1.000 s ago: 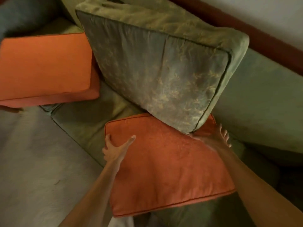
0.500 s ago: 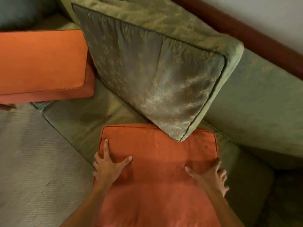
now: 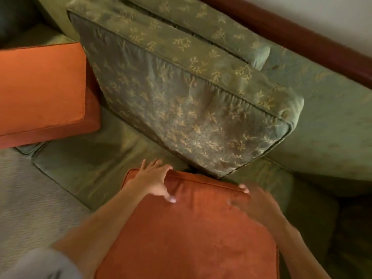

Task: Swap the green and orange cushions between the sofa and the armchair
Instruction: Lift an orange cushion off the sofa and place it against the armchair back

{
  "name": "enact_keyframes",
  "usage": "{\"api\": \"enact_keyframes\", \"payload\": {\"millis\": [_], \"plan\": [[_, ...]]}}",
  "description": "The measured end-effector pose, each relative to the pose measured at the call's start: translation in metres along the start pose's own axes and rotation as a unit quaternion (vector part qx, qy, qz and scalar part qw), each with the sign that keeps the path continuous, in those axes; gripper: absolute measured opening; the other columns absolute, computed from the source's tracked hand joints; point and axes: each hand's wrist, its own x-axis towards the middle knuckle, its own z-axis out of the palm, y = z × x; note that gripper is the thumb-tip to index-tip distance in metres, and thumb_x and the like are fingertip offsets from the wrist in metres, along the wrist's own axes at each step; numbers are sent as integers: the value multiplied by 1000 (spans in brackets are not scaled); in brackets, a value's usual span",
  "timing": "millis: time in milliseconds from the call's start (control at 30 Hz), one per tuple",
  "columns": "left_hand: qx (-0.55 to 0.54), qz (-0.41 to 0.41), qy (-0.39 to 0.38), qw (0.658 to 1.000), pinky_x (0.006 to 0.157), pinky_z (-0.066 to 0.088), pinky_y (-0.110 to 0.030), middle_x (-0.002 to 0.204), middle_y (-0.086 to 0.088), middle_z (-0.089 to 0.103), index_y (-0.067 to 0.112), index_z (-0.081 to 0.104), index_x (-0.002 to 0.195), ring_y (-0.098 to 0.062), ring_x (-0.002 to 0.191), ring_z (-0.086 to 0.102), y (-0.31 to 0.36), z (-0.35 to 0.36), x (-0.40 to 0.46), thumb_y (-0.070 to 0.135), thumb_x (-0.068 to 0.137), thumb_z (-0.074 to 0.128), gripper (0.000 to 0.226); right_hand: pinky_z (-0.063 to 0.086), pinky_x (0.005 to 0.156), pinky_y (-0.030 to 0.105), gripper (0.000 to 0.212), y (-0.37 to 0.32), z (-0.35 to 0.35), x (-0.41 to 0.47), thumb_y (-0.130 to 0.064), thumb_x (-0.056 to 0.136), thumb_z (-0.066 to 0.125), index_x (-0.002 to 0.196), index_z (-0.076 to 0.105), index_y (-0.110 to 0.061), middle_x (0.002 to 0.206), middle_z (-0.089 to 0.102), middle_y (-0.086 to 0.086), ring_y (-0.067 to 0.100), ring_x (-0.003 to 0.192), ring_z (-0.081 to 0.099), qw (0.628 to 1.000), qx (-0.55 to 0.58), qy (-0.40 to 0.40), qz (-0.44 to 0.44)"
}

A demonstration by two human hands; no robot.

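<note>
- The flat square orange fabric cushion (image 3: 193,228) had slid nearer the person than half a second before, its far edge now just clear of the big green leaf-patterned cushion (image 3: 181,109).
- The left hand (image 3: 153,182) had shifted to the orange cushion's far-left corner, fingers over the piped edge, thumb on its top face.
- The right hand (image 3: 255,206) (badly blurred) lay at the far-right edge; I cannot tell its grip.
- Judged: the orange cushion was leaving the green sofa seat (image 3: 96,162); the swap was only beginning.
</note>
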Motion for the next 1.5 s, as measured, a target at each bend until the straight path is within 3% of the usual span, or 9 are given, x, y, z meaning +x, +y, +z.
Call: {"api": "enact_keyframes", "payload": {"millis": [167,367,467,567,767,933,1100,1267,1500], "plan": [[34,-34,-138,989,123,6,-52,169,-2,0,33,10,161,-29,155,8,12,-7,47,74,50,85,140,42,109,37,120,-47,32,64,-91,45,72,146,45,-32,150,49,-5,20,133,49,985,-36,-157,-59],[78,-27,-116,990,123,9,-48,159,-9,34,27,29,156,-32,149,19,24,-23,32,73,47,87,132,34,115,44,136,-40,24,64,-95,36,68,148,41,-24,152,45,1,26,139,41,985,-73,-148,-41],[77,-18,-84,993,122,11,-50,149,-13,44,17,43,146,-33,144,28,33,-56,10,71,43,89,125,38,111,44,117,-46,0,41,-87,45,73,140,53,-22,143,54,6,28,135,46,994,-42,-76,-64],[76,15,-1,997,119,17,-53,140,-15,52,13,52,138,-32,138,38,42,-97,-38,70,41,90,118,47,94,40,71,-60,-34,-7,-76,65,74,107,73,-20,114,66,10,31,114,59,994,-27,52,-93],[117,101,253,955,105,29,-48,128,1,58,20,59,129,-24,128,43,62,-144,-172,71,48,85,99,38,78,36,27,-82,-102,-155,-43,83,76,93,73,-18,87,45,-10,20,96,48,955,22,241,-174],[132,118,318,931,110,26,-45,140,-3,45,22,43,137,-27,130,35,51,-110,-205,57,58,89,98,39,96,48,84,-103,-75,-209,-74,62,50,123,51,-16,124,49,5,30,117,45,966,-78,205,-140],[195,128,276,932,119,16,-52,152,-12,30,27,11,156,-35,141,22,65,-121,-198,54,68,84,118,25,112,60,126,-162,-59,-182,-69,60,81,151,15,-14,154,31,8,33,140,32,975,-58,157,-144],[183,170,255,934,119,-7,-63,163,-13,19,38,10,157,-34,154,5,48,-115,-191,63,63,84,122,25,113,57,113,-160,-38,-180,-63,70,78,154,16,-20,152,39,2,30,139,36,967,-102,200,-123],[173,136,259,941,118,13,-67,143,-1,39,35,30,149,-28,143,23,-17,-145,-179,46,55,93,113,26,116,47,106,-28,-31,-227,-61,58,79,145,30,-26,142,46,3,28,133,40,967,-134,217,-18]]}}
